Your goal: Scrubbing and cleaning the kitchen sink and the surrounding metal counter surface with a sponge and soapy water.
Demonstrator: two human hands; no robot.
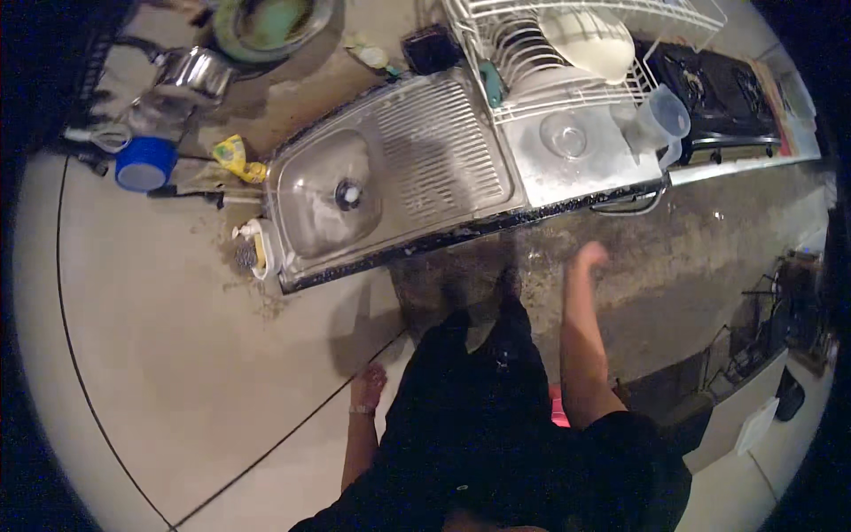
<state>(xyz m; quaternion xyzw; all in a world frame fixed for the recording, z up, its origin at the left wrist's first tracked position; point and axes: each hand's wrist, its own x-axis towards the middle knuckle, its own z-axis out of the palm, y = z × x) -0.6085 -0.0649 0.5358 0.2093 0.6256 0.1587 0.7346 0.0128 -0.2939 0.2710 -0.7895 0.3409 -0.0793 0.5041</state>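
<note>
My right hand (589, 257) is held out in front of the counter edge, below the metal handle bar (634, 209). It is small and blurred, its fingers cannot be told apart, and nothing shows in it. My left hand (368, 387) hangs low by my left side, fingers loosely bent and nothing visible in them. A light band circles the left wrist. Ahead of me lies a steel sink (301, 208) with a ribbed drainboard (434, 146). Something pale sits in its drain (349, 195). Neither hand touches the sink.
A white dish rack (532, 111) holds plates and a pale bowl (589, 44). Right of it are a clear plastic jug (663, 115) and a black stove (718, 97). A blue-lidded container (145, 163), yellow packet (232, 158), steel pot (197, 75) and sponge holder (257, 248) stand left.
</note>
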